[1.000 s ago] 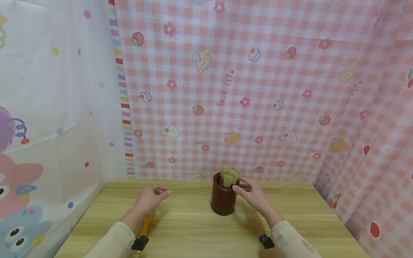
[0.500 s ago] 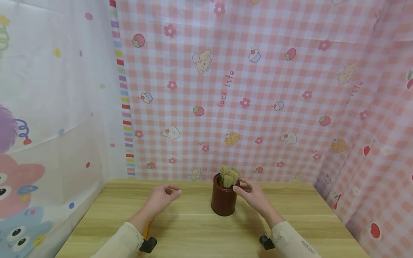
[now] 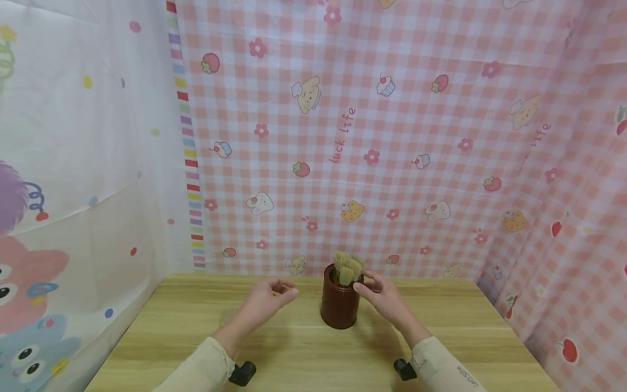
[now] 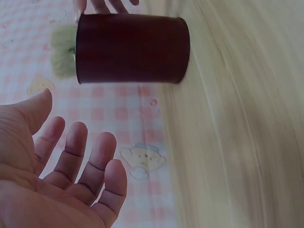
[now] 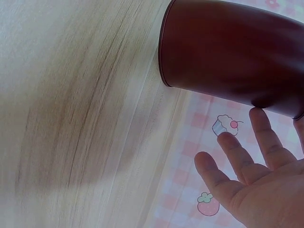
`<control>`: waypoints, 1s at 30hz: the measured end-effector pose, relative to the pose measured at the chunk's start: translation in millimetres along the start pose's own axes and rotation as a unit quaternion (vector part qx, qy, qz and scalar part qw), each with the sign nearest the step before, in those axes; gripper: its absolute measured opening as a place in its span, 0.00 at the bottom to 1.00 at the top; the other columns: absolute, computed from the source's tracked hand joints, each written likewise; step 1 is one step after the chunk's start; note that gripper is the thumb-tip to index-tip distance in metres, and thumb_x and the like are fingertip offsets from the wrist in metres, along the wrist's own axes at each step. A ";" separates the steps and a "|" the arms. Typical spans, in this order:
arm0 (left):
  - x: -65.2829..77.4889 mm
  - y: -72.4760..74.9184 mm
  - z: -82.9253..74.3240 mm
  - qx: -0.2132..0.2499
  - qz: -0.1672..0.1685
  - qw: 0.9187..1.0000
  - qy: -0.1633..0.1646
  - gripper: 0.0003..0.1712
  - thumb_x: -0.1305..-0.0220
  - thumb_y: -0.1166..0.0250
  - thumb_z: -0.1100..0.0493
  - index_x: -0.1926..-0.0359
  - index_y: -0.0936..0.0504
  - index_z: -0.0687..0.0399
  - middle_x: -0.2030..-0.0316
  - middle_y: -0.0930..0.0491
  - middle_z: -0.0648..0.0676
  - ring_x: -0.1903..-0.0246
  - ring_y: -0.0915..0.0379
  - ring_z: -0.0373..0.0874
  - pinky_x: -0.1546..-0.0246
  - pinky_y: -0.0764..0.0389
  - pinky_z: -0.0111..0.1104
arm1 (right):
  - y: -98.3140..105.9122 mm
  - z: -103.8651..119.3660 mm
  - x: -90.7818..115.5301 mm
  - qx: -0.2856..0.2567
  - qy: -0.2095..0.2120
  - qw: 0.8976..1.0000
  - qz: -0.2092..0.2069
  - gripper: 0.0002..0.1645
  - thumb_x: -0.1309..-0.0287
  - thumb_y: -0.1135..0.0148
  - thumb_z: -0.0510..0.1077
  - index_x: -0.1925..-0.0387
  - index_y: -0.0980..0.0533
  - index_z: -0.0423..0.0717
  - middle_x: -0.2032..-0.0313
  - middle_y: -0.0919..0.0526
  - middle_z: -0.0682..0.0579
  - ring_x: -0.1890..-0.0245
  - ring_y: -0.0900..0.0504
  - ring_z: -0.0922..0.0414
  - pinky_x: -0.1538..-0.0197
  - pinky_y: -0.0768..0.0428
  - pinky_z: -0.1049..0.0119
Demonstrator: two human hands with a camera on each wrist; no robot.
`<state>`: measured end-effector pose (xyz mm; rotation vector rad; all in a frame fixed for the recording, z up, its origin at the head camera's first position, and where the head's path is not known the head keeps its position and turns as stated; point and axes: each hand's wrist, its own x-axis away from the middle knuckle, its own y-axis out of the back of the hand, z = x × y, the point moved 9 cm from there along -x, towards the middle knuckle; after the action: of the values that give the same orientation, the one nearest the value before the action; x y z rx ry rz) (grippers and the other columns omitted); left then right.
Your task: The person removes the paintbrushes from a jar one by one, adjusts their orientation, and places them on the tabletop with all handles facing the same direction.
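Note:
A dark reddish-brown cylindrical pot (image 3: 339,302) stands upright on the table with several beige bristle heads (image 3: 349,268) sticking out of its mouth. My right hand (image 3: 384,296) holds it at the right side of the rim, thumb in front and a finger behind. In the right wrist view one fingertip meets the pot wall, while two other fingers stay off it. My left hand (image 3: 269,298) hovers left of the pot with nothing in it, palm turned toward it and fingers loosely bent. The pale tip of a brush (image 3: 227,317) shows beside my left forearm, which hides its orange handle.
The wooden table (image 3: 303,359) runs back to a pink checked cloth (image 3: 313,130). A white printed cloth (image 3: 98,163) hangs on the left. Black camera mounts (image 3: 243,373) sit at both wrists.
My left hand has moved right, closer to the pot, and its forearm now covers the orange brush handle. My right hand and the pot have stayed put.

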<state>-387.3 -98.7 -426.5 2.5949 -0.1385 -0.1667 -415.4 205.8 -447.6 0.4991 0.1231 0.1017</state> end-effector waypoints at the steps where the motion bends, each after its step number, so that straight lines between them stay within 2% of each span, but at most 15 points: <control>1: -0.9 -1.7 -2.4 -0.002 -0.001 1.000 -0.005 0.18 0.28 0.28 0.42 0.46 0.12 0.44 0.52 0.14 0.50 0.55 0.18 0.44 0.58 0.14 0.40 | 0.2 -0.1 0.2 0.000 0.000 1.000 0.000 0.43 0.26 0.35 0.63 0.20 0.34 0.49 0.32 0.19 0.36 0.29 0.23 0.37 0.31 0.22 0.36; 10: -13.8 -24.6 -28.4 0.010 0.005 0.999 -0.033 0.16 0.28 0.28 0.43 0.46 0.12 0.42 0.54 0.14 0.48 0.53 0.19 0.45 0.61 0.17 0.36 | 2.1 -0.1 -0.8 0.013 0.001 1.000 -0.004 0.44 0.27 0.35 0.64 0.20 0.34 0.50 0.33 0.19 0.36 0.30 0.21 0.37 0.32 0.20 0.37; 15: -22.1 -44.2 -46.9 0.019 0.013 0.999 -0.047 0.20 0.27 0.29 0.45 0.40 0.13 0.46 0.54 0.14 0.49 0.58 0.18 0.44 0.65 0.18 0.36 | 2.7 1.0 -2.0 0.021 0.005 1.000 -0.008 0.44 0.27 0.35 0.63 0.20 0.34 0.47 0.34 0.18 0.34 0.32 0.19 0.37 0.33 0.19 0.37; 19: -27.5 -57.8 -57.2 0.035 0.008 0.998 -0.053 0.22 0.27 0.28 0.47 0.37 0.14 0.48 0.53 0.15 0.51 0.65 0.21 0.44 0.69 0.20 0.35 | 2.6 0.4 -2.1 0.024 0.003 1.000 -0.006 0.44 0.27 0.35 0.63 0.21 0.34 0.46 0.34 0.18 0.34 0.32 0.19 0.37 0.34 0.19 0.36; 25: -29.4 -69.4 -63.6 0.027 -0.007 0.998 -0.054 0.23 0.28 0.27 0.48 0.36 0.14 0.48 0.49 0.15 0.54 0.68 0.25 0.44 0.71 0.23 0.34 | 2.6 -1.8 -3.8 0.020 0.000 1.000 -0.006 0.44 0.28 0.34 0.64 0.21 0.33 0.48 0.34 0.18 0.34 0.32 0.19 0.37 0.34 0.19 0.36; 30: -32.3 -74.3 -62.6 0.017 -0.022 0.998 -0.051 0.23 0.29 0.27 0.48 0.37 0.13 0.47 0.50 0.14 0.54 0.64 0.20 0.43 0.68 0.22 0.35 | 1.8 -1.6 -3.4 0.021 -0.002 1.000 -0.005 0.45 0.27 0.34 0.64 0.20 0.34 0.47 0.34 0.18 0.35 0.32 0.19 0.37 0.33 0.19 0.36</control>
<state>-405.2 0.5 -408.7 2.6247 -0.1209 -0.3159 -419.1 207.7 -447.8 0.5411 0.1247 0.0883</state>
